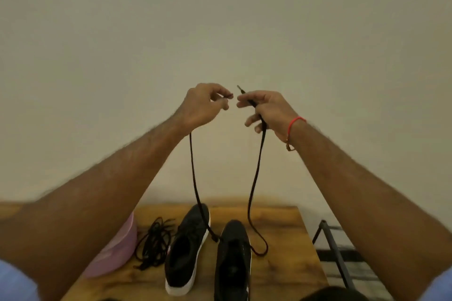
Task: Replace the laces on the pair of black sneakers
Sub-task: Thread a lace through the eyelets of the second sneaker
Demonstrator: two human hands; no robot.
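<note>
Two black sneakers stand on the wooden table (281,266): the left sneaker (187,249) with a white sole and the right sneaker (233,261) beside it. A long black lace (255,178) runs from the right sneaker up to both raised hands. My left hand (203,105) pinches one end of it. My right hand (266,110) grips the other end, whose tip sticks out above the fingers. Both strands hang slack down to the shoe. A tangled pile of black laces (154,242) lies left of the left sneaker.
A pink round container (115,252) sits at the table's left, partly behind my left forearm. A dark metal rack (335,252) stands to the right of the table. A plain wall fills the background.
</note>
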